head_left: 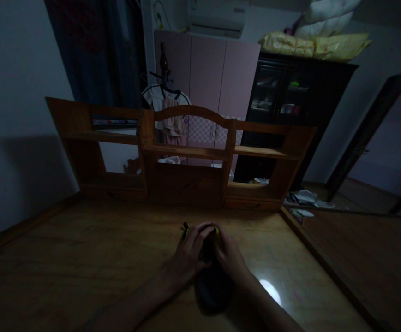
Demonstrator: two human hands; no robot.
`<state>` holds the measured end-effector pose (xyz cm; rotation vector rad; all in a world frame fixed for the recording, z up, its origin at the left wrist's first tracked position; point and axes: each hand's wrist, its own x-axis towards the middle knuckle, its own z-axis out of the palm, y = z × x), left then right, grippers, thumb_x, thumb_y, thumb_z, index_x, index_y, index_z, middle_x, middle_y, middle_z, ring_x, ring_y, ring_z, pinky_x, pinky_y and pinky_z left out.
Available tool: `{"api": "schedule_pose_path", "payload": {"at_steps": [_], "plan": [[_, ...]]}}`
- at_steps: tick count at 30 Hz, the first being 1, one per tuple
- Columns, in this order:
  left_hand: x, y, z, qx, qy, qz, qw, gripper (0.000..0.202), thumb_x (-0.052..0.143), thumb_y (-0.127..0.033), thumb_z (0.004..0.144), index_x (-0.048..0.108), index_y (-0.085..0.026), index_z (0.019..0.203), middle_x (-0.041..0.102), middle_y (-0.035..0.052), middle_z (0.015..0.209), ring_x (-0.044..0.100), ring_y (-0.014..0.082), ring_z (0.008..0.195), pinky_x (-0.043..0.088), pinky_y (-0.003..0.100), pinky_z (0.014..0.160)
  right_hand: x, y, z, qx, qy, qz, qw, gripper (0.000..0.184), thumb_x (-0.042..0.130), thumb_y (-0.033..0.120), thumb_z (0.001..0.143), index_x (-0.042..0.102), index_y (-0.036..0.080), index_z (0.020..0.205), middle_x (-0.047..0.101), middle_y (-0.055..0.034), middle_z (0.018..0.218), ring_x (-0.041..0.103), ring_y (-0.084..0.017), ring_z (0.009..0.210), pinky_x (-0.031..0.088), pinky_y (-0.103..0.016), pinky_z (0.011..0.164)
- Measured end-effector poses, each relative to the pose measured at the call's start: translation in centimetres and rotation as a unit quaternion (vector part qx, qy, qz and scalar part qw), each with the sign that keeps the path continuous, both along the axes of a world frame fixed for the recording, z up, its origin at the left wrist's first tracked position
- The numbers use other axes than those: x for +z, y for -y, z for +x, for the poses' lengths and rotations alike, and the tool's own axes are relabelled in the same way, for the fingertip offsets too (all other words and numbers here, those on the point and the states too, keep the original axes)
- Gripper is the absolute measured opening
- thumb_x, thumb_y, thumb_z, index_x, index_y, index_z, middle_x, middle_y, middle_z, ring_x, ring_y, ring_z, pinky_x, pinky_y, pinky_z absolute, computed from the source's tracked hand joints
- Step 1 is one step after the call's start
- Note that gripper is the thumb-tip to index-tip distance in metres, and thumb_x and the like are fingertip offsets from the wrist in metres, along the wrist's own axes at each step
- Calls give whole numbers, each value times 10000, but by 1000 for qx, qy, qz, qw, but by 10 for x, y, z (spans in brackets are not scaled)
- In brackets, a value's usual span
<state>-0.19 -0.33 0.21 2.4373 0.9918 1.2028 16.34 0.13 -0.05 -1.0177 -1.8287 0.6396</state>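
Both of my hands meet over a dark, rounded object (213,286) lying on the wooden desk (82,258). My left hand (189,251) curls its fingers round the object's far end, where a small yellow bit (216,229) shows. My right hand (230,256) presses against the same end from the right, fingers closed on it. A thin black piece (185,227) sticks out just left of my left fingers. The light is dim and I cannot make out what the object is.
A wooden shelf hutch (186,152) stands along the desk's back edge. Behind it are a pink wardrobe (217,78), hanging clothes (167,106) and a dark cabinet (283,97) topped with bundles. A lamp glare (270,290) sits right of my arms. Papers litter the floor (304,198).
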Motion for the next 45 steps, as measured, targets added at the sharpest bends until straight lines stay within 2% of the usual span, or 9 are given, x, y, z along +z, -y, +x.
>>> {"api": "schedule_pose_path", "payload": {"at_steps": [4,7,13,18,22,27,31,38,45], "plan": [[-5,-5,0,49,27,0,998,706,704,-296,758,332,-256,1357,391,92,1381,387,251,1286,333,449,1094,4,2,-3,-12,-24,-18,999,434,476,190,853,470,236,1284,614,-47,1161,584,-203,1025,456,-327,904],[-8,-8,-1,88,36,5,995,678,689,-280,768,343,-247,1349,405,93,1366,397,248,1280,339,446,1090,3,1,-3,8,-76,-83,994,453,506,181,817,496,229,1268,623,-35,1142,576,-213,1040,449,-345,931],[-7,-7,-7,56,-57,124,989,655,580,-100,795,320,-229,1383,338,118,1404,349,265,1304,380,455,1052,7,2,-5,90,-181,-200,959,389,545,231,819,553,189,1206,636,-35,1131,578,-231,1057,457,-350,928],[2,-3,-8,49,-124,253,958,656,501,2,754,365,-219,1357,366,130,1361,362,269,1295,436,426,1005,7,6,-6,59,-137,-119,982,310,513,322,887,581,189,1159,638,-58,1125,576,-230,1066,452,-348,937],[9,-3,-6,72,-158,287,942,664,484,21,757,389,-272,1345,364,114,1355,386,256,1284,474,389,966,-3,4,-7,-1,-114,-53,992,321,500,313,894,566,187,1181,623,-85,1168,571,-238,1087,450,-366,952],[8,-3,-3,50,-143,252,956,719,512,17,717,368,-265,1363,342,110,1387,351,271,1310,448,432,1006,-3,2,0,-32,-72,6,997,339,463,245,907,509,211,1241,615,-77,1191,581,-213,1089,467,-349,938],[2,-6,-1,16,-112,191,975,771,510,12,694,309,-228,1397,344,114,1402,339,262,1317,410,466,1045,5,2,11,-24,18,46,999,376,424,163,907,472,241,1272,658,-57,1092,640,-180,955,518,-285,814],[-1,-8,2,-3,-84,150,985,701,452,-10,788,229,-187,1428,336,129,1432,314,235,1342,369,472,1085,3,-3,18,-60,94,158,981,501,408,74,831,458,221,1307,640,-90,1144,635,-190,985,529,-286,816],[-1,-2,2,12,-89,131,987,728,452,-11,774,201,-170,1439,321,130,1444,282,240,1359,348,472,1101,-7,-5,17,-92,58,124,986,456,439,88,786,560,234,1200,662,-52,1085,637,-186,950,506,-281,821]]}}
